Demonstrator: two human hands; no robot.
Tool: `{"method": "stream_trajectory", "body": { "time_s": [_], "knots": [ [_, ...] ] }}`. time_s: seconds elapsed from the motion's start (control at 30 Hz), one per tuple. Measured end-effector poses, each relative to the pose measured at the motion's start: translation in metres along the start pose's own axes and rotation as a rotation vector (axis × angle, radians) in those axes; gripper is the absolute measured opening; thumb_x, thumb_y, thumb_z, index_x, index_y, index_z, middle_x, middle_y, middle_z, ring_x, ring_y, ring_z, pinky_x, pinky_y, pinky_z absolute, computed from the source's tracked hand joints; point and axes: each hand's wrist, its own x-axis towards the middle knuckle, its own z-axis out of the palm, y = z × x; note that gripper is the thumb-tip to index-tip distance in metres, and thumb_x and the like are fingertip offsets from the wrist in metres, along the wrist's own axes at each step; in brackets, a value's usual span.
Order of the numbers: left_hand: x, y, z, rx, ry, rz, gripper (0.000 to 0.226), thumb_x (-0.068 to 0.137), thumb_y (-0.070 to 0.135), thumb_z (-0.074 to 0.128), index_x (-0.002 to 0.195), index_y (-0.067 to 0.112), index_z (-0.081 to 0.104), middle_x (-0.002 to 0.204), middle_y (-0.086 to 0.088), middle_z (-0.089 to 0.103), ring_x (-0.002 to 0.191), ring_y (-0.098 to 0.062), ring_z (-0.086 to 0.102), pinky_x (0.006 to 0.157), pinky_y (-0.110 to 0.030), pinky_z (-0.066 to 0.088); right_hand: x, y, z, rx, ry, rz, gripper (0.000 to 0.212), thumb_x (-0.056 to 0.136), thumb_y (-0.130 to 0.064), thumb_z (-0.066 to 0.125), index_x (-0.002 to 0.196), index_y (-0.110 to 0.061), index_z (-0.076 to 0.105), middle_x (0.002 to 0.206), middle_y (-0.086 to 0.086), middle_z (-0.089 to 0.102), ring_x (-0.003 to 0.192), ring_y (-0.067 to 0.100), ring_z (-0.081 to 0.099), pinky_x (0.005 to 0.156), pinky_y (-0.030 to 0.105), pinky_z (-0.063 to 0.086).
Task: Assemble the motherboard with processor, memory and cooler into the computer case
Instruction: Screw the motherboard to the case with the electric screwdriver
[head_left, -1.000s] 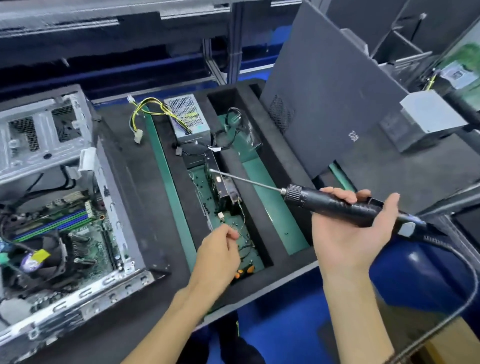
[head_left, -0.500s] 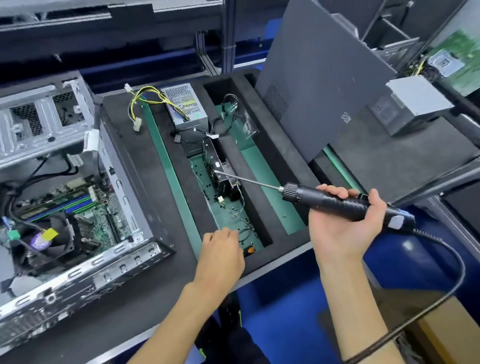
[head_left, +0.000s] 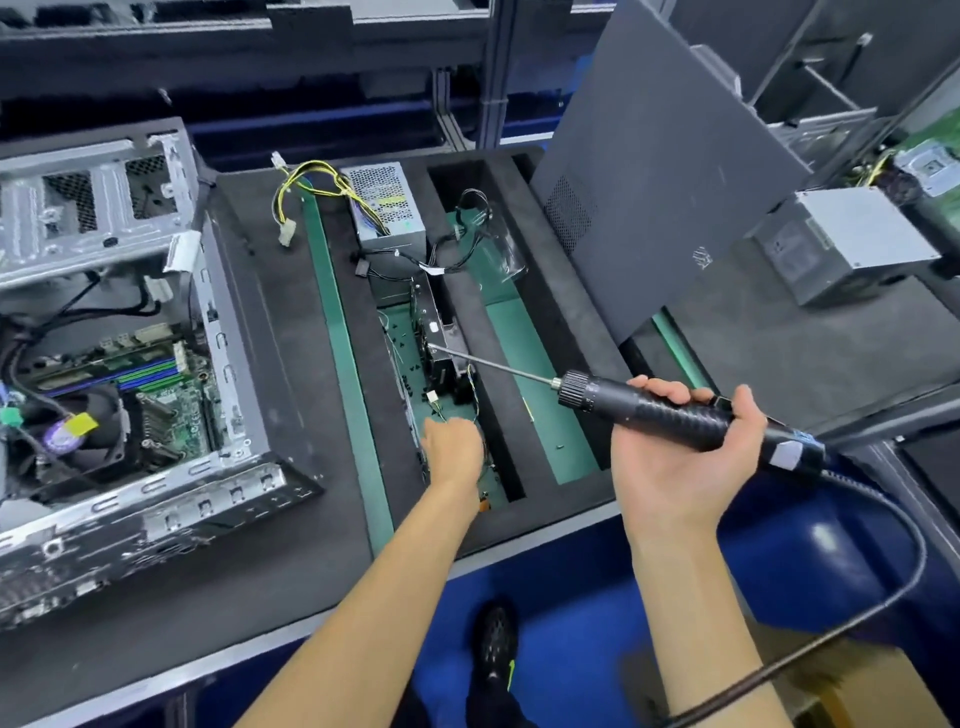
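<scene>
Head view: right hand (head_left: 680, 457) grips 1 screwdriver (head_left: 675, 410); left hand (head_left: 451, 451), grasp unclear, by 1 case (head_left: 208, 322).

Both forearms (head_left: 363, 613) are bare, no sleeves showing; one black shoe (head_left: 496, 644) with what looks like a green stripe

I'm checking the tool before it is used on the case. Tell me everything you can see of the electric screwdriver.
The black electric screwdriver has a cylindrical, textured, plastic-looking body, a ribbed collar at the front and a long thin silver metal bit pointing up-left over the foam tray's green-floored slot. A pale label sits near its rear, where a dark cable leaves and loops downward. It lies almost level, held off the bench by the right hand, palm up, fingers curled over the body.
</scene>
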Motion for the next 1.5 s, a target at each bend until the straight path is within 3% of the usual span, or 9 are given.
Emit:
{"method": "stream_trajectory", "body": {
  "time_s": [0.13, 0.27, 0.43, 0.7, 0.8, 0.93, 1.2, 1.37, 1.5],
  "knots": [
    [0.033, -0.005, 0.009, 0.037, 0.130, 0.023, 0.053, 0.093, -0.003, 0.037, 0.145, 0.010, 0.038, 0.129, -0.016, 0.056, 0.099, -0.031, 0.063, 0.087, -0.033, 0.051, 0.023, -0.002, -0.005, -0.017, -0.009, 0.068, 0.026, 0.092, -0.032, 0.061, 0.077, -0.015, 0.050, 0.071, 0.000, 0.048, 0.066, 0.019, 0.055, 0.088, 0.037, 0.050],
    [0.054, -0.009, 0.020, 0.033, 0.232, 0.022, 0.040, 0.094, -0.008, 0.039, 0.132, 0.005, 0.046, 0.119, -0.021, 0.060, 0.068, -0.035, 0.071, 0.070, -0.047, 0.061, 0.046, 0.000, -0.010, -0.033, -0.007, 0.125, 0.027, 0.093, -0.033, 0.061, 0.074, -0.015, 0.052, 0.072, 0.000, 0.048, 0.067, 0.020, 0.054, 0.090, 0.037, 0.049],
    [0.070, -0.019, 0.029, 0.131, 0.400, 0.122, 0.008, 0.100, 0.005, 0.040, 0.105, 0.012, 0.042, 0.107, -0.018, 0.059, 0.045, -0.027, 0.066, 0.032, -0.029, 0.048, 0.067, 0.008, -0.015, -0.055, 0.017, 0.189, 0.026, 0.092, -0.034, 0.062, 0.075, -0.016, 0.053, 0.075, 0.001, 0.047, 0.071, 0.021, 0.051, 0.097, 0.038, 0.047],
    [0.086, -0.024, 0.034, 0.375, 0.508, 0.236, 0.012, 0.102, 0.010, 0.034, 0.099, 0.020, 0.040, 0.084, -0.009, 0.060, 0.038, -0.018, 0.062, 0.028, -0.019, 0.037, 0.081, 0.018, -0.020, -0.043, 0.019, 0.263, 0.025, 0.089, -0.033, 0.066, 0.076, -0.015, 0.053, 0.074, 0.001, 0.048, 0.071, 0.021, 0.052, 0.096, 0.038, 0.048],
    [0.088, -0.023, 0.033, 0.435, 0.530, 0.248, 0.012, 0.102, 0.010, 0.036, 0.098, 0.020, 0.042, 0.087, -0.010, 0.062, 0.051, -0.022, 0.064, 0.037, -0.027, 0.045, 0.084, 0.022, -0.020, -0.047, 0.015, 0.270, 0.026, 0.091, -0.034, 0.064, 0.076, -0.015, 0.054, 0.074, 0.001, 0.049, 0.072, 0.021, 0.053, 0.096, 0.038, 0.048],
    [0.087, -0.020, 0.032, 0.492, 0.487, 0.229, 0.013, 0.100, 0.009, 0.033, 0.097, 0.018, 0.043, 0.095, -0.014, 0.062, 0.075, -0.035, 0.065, 0.065, -0.043, 0.057, 0.086, 0.025, -0.017, -0.035, 0.009, 0.267, 0.026, 0.092, -0.033, 0.063, 0.075, -0.015, 0.054, 0.073, 0.002, 0.049, 0.071, 0.022, 0.052, 0.094, 0.038, 0.049],
    [0.067, -0.003, 0.026, 0.614, 0.392, 0.308, 0.029, 0.097, 0.000, 0.037, 0.126, 0.001, 0.042, 0.107, -0.016, 0.063, 0.090, -0.031, 0.058, 0.068, -0.039, 0.041, 0.079, 0.026, -0.009, 0.006, 0.007, 0.265, 0.027, 0.092, -0.033, 0.062, 0.075, -0.015, 0.053, 0.073, 0.002, 0.048, 0.069, 0.022, 0.053, 0.093, 0.039, 0.051],
    [0.036, 0.023, 0.014, 0.454, 0.344, 0.368, 0.015, 0.097, 0.002, 0.027, 0.100, 0.006, 0.041, 0.094, -0.015, 0.062, 0.078, -0.029, 0.060, 0.068, -0.044, 0.053, 0.068, 0.023, 0.006, 0.061, -0.021, 0.272, 0.027, 0.093, -0.033, 0.062, 0.076, -0.014, 0.053, 0.074, 0.001, 0.048, 0.069, 0.020, 0.053, 0.096, 0.037, 0.048],
    [0.011, 0.046, -0.005, 0.063, 0.210, 0.320, 0.022, 0.097, 0.004, 0.033, 0.089, 0.007, 0.053, 0.078, -0.016, 0.068, 0.057, -0.030, 0.070, 0.061, -0.041, 0.060, 0.056, 0.022, 0.023, 0.087, -0.070, 0.296, 0.026, 0.091, -0.035, 0.063, 0.081, -0.015, 0.051, 0.076, 0.000, 0.048, 0.070, 0.020, 0.053, 0.095, 0.037, 0.048]
  ]
}}
